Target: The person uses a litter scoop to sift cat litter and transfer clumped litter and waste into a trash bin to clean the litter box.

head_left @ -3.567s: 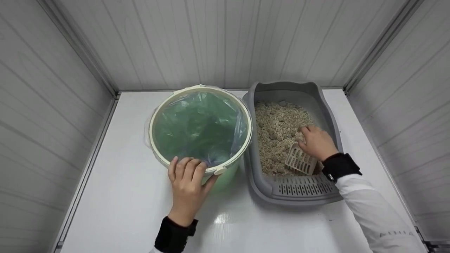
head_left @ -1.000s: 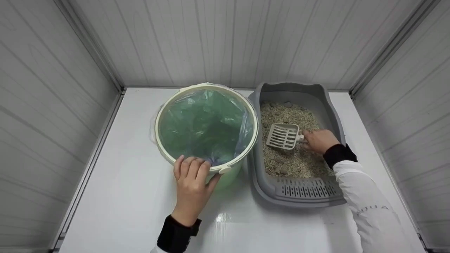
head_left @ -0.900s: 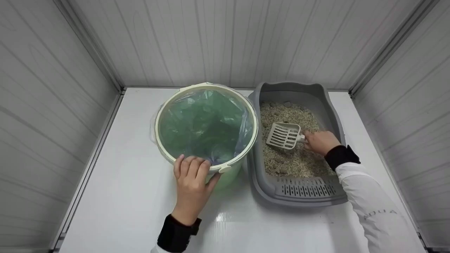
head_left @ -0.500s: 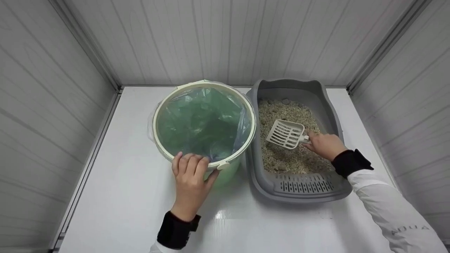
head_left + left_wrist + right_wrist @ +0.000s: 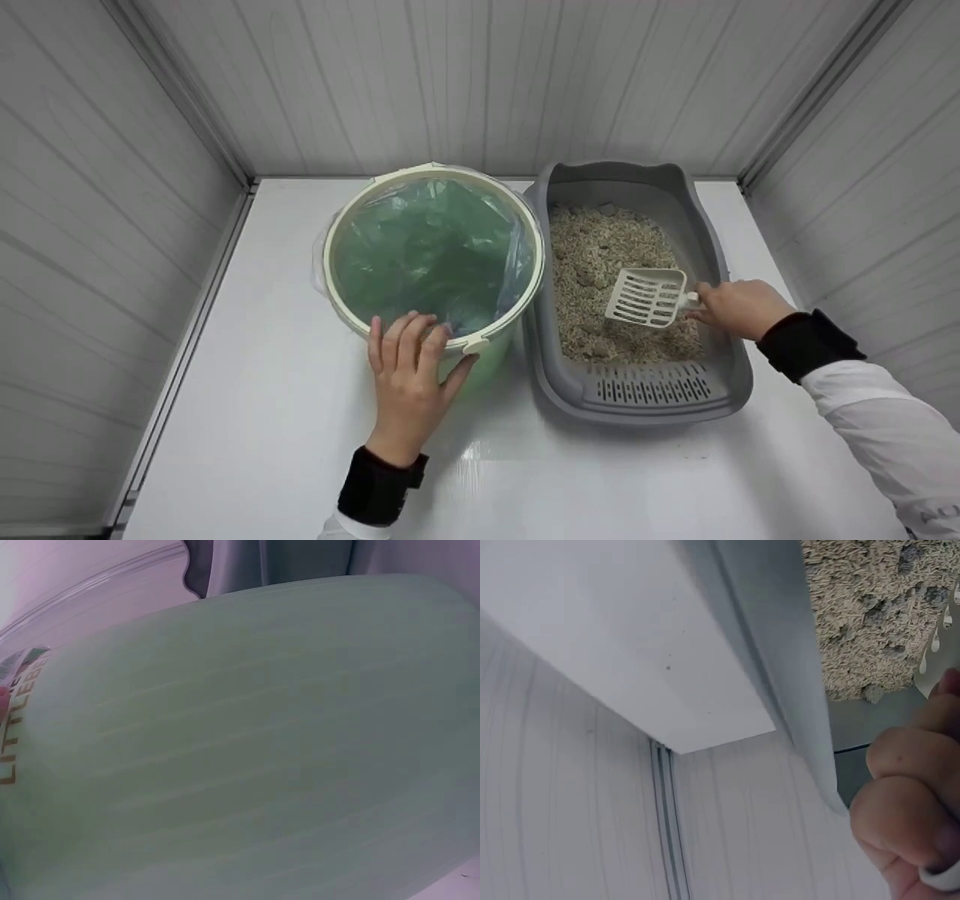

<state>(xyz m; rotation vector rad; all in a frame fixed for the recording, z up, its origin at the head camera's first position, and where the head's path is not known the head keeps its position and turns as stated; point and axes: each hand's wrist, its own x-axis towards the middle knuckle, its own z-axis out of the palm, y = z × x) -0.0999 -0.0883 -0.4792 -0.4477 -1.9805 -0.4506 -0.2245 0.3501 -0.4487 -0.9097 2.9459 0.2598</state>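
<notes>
My right hand point(image 5: 742, 307) grips the handle of a pale slotted litter scoop point(image 5: 646, 297) over the right half of a grey litter box point(image 5: 645, 414). Pellet litter point(image 5: 600, 232) with darker clumps shows through the slots, and I see nothing heaped on the scoop. In the right wrist view the curled fingers point(image 5: 904, 765) hide the handle. My left hand point(image 5: 409, 394) hooks its fingers over the near rim of a green trash can point(image 5: 480, 379), thumb on the outside by the rim's tab. A clear bag point(image 5: 439, 247) lines the can; its wall fills the left wrist view.
The trash can and litter box stand side by side on a white table point(image 5: 247, 420). Grey panel walls point(image 5: 480, 82) close in the back and both sides. The litter box's slotted front ledge point(image 5: 652, 384) faces me.
The scoop came up from the litter earlier, then moved right and slightly toward me in the last half second. The left hand stays at the rim, its fingers a little more spread.
</notes>
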